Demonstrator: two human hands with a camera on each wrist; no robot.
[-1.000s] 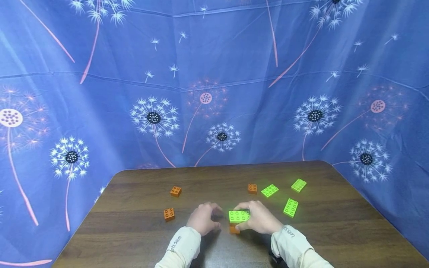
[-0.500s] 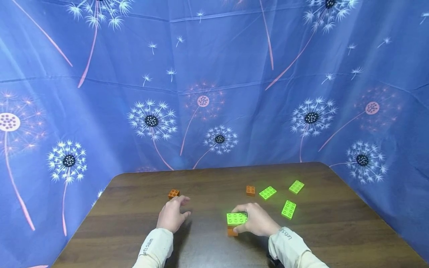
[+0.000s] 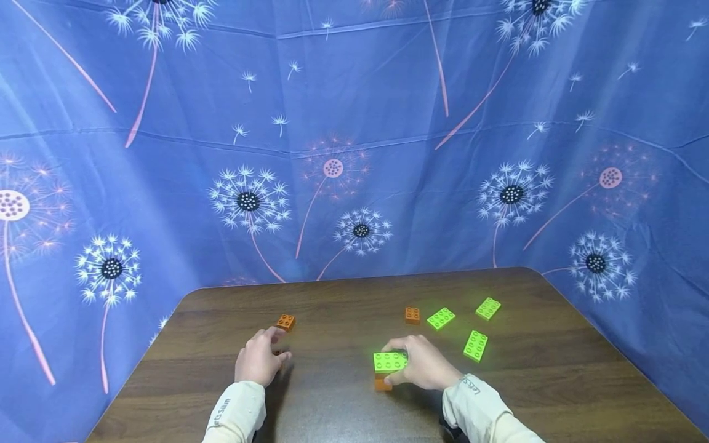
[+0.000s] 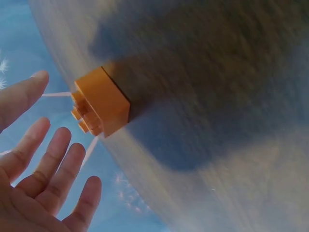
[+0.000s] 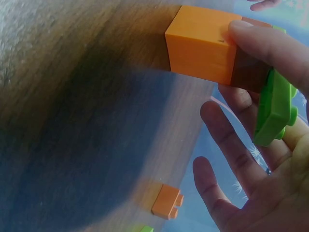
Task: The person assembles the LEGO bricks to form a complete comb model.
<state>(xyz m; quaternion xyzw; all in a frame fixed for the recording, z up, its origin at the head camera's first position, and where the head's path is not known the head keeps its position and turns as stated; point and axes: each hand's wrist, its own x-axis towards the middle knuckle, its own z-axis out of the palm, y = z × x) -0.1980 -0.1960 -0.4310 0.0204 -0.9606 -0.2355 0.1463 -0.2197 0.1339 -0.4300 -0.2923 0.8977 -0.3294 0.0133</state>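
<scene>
My right hand grips a stack of toy building bricks between thumb and fingers, with the stack standing on the table. A flat lime-green brick tops it, overhanging to one side; beneath are a bright orange brick and a darker section above that, under the thumb. Thumb and fingers of my left hand reach over a loose orange brick, spread and apart from it in the left wrist view. From the head view the hand mostly hides that brick. Just beyond the left fingertips sits another orange brick.
At the right back lie an orange brick and three flat lime-green bricks, one beside it, one farther back and one nearer. A blue dandelion-print cloth hangs behind the wooden table.
My left hand has moved left, away from the stack to the near-left orange brick. My right hand keeps its grip on the stack in the same place. The head view has shifted slightly.
</scene>
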